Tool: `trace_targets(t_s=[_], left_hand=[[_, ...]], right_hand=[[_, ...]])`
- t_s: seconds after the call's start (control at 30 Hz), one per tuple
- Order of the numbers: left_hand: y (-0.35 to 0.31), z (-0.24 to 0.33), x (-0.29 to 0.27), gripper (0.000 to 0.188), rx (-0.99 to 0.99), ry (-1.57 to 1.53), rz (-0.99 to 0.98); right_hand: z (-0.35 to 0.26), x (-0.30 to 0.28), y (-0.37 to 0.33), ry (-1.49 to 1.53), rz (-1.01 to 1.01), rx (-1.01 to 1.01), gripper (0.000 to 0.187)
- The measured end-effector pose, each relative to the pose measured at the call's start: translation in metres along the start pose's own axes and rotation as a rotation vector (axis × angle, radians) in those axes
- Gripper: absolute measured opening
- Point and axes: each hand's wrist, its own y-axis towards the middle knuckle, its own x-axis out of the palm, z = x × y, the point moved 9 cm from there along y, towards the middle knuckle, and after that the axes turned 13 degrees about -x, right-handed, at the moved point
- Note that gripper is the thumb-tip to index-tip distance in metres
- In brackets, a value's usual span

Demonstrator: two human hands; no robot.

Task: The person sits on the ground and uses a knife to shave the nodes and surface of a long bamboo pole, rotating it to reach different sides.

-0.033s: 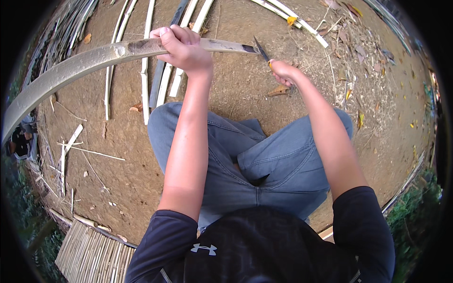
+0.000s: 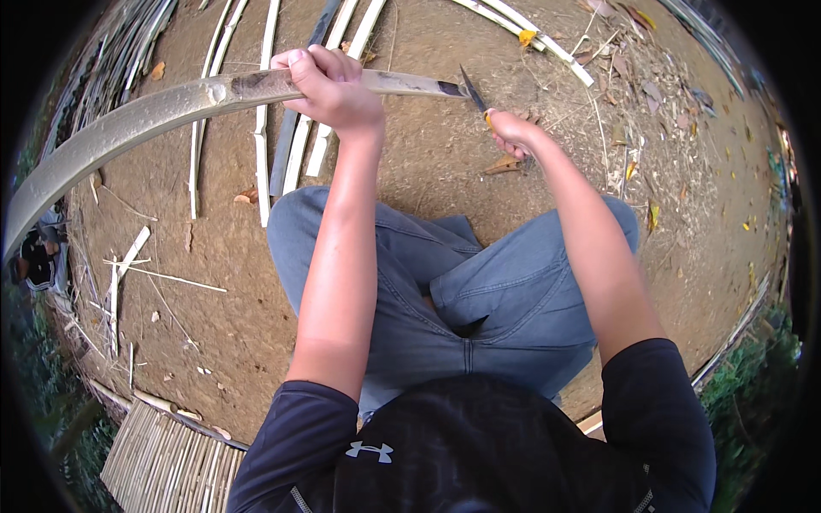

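Observation:
A long split bamboo strip (image 2: pixel 145 114) stretches from the left rim across to the middle of the view. My left hand (image 2: pixel 332 92) is wrapped round it not far from its right end, which carries a dark patch. In my right hand (image 2: pixel 510 132) is a knife (image 2: pixel 473 91) with a dark blade and a bit of yellow at the handle. Its blade points up and away, right at the strip's dark end; whether the two touch I cannot tell. My fingers hide most of the handle.
Several pale bamboo strips (image 2: pixel 262 128) lie on the bare soil ahead, beside a dark strip (image 2: pixel 286 141). More strips (image 2: pixel 522 30) lie at the far right, near dry leaves and shavings. A bundle of strips (image 2: pixel 111 51) is at far left. A slatted bamboo mat (image 2: pixel 171 457) lies at lower left.

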Motion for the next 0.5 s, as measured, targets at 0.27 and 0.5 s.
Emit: trace_targets(t_s=[0.27,0.5], left_hand=[[0.001,0.000,-0.004,0.021,0.024,-0.136,-0.023],[0.006,-0.003,-0.014,0.019,0.023,-0.126,0.033]], right_hand=[[0.000,0.001,-0.001,0.729,-0.303,0.011,0.044],[-0.016,-0.068,0.010,-0.589,0.441,-0.276,0.065]])
